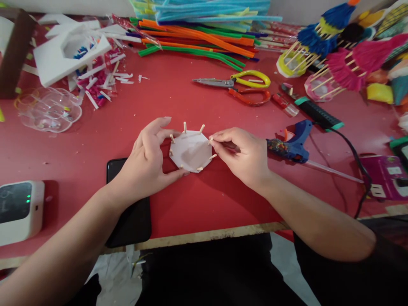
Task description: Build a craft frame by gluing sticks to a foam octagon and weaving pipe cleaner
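Observation:
A white eight-sided foam base (pixel 191 151) lies on the red table in front of me, with several short wooden sticks standing around its rim. My left hand (pixel 149 153) grips the base from the left, thumb at its near edge and fingers at its far left edge. On the right side of the base, my right hand (pixel 244 155) pinches a wooden stick (pixel 211 140) between thumb and fingertips at the rim. The stick's lower end is partly hidden by the fingers.
Scissors (pixel 236 85) lie beyond the base. To the right are a blue glue gun (pixel 291 144), its black cord and a cutter (pixel 318 112). A phone (pixel 130 216) lies under my left forearm. Pipe cleaners (pixel 197 38) and stick-and-fabric models (pixel 344 68) stand at the back.

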Demonstrator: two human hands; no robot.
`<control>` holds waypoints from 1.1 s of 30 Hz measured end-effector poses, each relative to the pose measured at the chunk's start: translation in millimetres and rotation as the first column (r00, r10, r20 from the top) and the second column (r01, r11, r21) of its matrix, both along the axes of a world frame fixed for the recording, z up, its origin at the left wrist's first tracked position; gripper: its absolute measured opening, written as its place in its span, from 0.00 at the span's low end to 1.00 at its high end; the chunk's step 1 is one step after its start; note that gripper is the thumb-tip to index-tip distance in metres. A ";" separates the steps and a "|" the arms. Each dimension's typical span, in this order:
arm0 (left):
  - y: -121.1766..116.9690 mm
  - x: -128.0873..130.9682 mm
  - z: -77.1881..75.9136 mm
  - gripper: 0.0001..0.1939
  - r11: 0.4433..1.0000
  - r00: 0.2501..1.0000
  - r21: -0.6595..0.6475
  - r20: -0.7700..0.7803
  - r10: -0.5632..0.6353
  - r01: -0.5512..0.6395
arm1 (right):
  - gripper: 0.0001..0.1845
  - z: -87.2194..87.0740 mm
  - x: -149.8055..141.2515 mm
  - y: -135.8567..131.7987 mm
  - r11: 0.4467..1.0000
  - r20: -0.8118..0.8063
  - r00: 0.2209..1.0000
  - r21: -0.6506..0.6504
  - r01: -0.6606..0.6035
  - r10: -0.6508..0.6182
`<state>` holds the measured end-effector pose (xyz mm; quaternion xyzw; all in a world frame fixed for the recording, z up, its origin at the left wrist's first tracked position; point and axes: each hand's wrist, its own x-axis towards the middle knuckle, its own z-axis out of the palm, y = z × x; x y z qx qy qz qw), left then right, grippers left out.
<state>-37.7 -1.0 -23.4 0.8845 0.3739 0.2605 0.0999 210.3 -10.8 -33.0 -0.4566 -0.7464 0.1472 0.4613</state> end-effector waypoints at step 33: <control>-5.2 0.7 -3.4 0.61 0.995 0.996 -0.044 -0.021 0.086 -0.086 | 0.02 13.2 4.5 -9.2 0.983 0.243 0.959 0.072 -0.168 0.146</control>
